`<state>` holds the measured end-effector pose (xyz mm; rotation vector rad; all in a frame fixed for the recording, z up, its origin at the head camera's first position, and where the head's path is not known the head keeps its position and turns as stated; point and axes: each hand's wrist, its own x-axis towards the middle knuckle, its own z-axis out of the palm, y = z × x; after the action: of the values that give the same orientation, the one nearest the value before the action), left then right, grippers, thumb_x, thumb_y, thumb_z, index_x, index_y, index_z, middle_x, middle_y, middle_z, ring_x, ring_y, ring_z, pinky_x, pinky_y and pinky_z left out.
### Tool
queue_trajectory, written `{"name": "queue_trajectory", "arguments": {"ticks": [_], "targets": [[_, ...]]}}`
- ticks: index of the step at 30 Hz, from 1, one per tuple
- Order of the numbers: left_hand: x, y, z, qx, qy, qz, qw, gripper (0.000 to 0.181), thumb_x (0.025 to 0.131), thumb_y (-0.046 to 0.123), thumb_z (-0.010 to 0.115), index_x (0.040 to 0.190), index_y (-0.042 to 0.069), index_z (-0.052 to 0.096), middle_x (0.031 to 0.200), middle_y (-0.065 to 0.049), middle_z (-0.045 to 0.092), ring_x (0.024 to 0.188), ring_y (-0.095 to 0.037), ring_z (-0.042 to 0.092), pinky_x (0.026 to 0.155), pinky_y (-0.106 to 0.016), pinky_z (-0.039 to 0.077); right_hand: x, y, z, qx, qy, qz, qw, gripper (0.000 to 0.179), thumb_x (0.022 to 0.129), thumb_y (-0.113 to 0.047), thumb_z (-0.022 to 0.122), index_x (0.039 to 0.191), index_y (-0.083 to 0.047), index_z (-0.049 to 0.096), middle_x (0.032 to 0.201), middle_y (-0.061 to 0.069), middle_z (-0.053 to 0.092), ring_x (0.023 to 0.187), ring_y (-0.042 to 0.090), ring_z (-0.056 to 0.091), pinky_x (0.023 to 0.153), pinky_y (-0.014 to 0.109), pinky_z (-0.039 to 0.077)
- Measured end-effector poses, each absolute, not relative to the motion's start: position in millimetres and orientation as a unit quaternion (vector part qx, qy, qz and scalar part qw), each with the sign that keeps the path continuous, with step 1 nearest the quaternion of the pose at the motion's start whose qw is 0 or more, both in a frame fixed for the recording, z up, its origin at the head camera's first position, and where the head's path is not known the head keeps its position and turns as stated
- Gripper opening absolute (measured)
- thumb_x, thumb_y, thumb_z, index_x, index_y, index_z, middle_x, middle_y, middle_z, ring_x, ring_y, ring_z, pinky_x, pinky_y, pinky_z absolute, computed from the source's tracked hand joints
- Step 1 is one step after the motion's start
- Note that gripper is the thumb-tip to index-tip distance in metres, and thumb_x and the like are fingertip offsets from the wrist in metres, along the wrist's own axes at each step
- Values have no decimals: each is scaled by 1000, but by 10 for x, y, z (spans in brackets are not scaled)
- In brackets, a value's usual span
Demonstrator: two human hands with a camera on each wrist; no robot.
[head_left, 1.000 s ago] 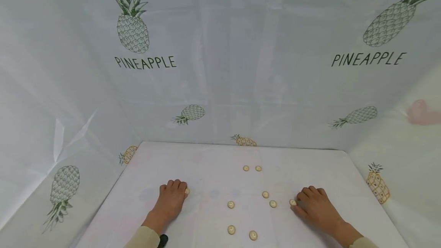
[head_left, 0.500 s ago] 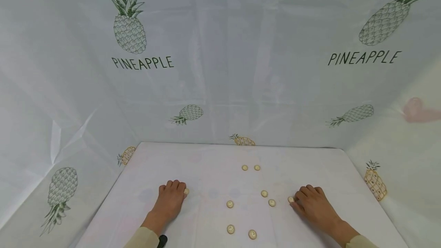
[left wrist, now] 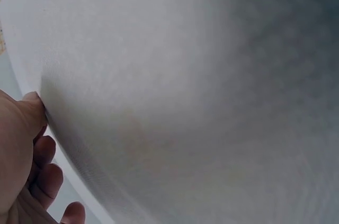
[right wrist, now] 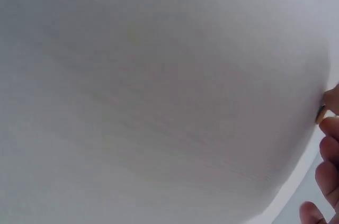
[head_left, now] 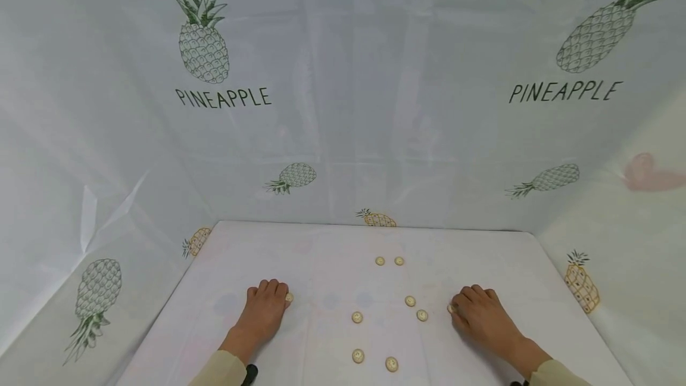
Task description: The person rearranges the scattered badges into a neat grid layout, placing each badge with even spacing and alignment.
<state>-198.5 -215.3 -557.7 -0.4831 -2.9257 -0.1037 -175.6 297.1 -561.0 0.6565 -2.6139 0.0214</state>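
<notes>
Head view — right fingers (head_left: 461, 301) pinch cream button (head_left: 449, 309).

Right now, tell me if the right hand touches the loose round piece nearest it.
Apart: the head view shows white tabletop between the right hand and that loose piece.

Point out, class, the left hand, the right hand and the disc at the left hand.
Left hand (head_left: 264, 308): head view, back of the hand.
Right hand (head_left: 483, 318): head view, back of the hand.
Disc (head_left: 290, 297): head view, on its uncovered face.
</notes>
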Motion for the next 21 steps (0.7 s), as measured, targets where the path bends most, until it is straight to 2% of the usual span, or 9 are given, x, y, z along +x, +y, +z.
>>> {"name": "queue_trajectory", "arguments": {"ticks": [6,14,21], "targets": [[-1968,-2137,-5544,-162,-983,-34,80,22,102,25,71,99,14,53,94,-1,50,90,-23,44,84,-51,41,-1768,2957,-5562,207,-961,14,183,18,91,-32,82,93,-18,72,92,-6,63,87,15,53,80,44,45],[-1981,-2151,-5571,-162,-983,-28,86,22,102,26,71,100,14,53,93,-1,50,89,-23,44,83,-50,42,-1785,2929,-5583,223,-953,19,205,15,87,-26,83,91,-19,71,92,-8,63,87,13,53,80,43,45],[-1950,-2121,-5509,-159,-984,-19,73,22,102,26,71,105,12,55,95,-2,52,92,-23,47,85,-52,44,-1768,2950,-5553,193,-968,15,158,14,91,-31,81,93,-20,73,95,-8,63,90,14,52,83,44,44]]}}
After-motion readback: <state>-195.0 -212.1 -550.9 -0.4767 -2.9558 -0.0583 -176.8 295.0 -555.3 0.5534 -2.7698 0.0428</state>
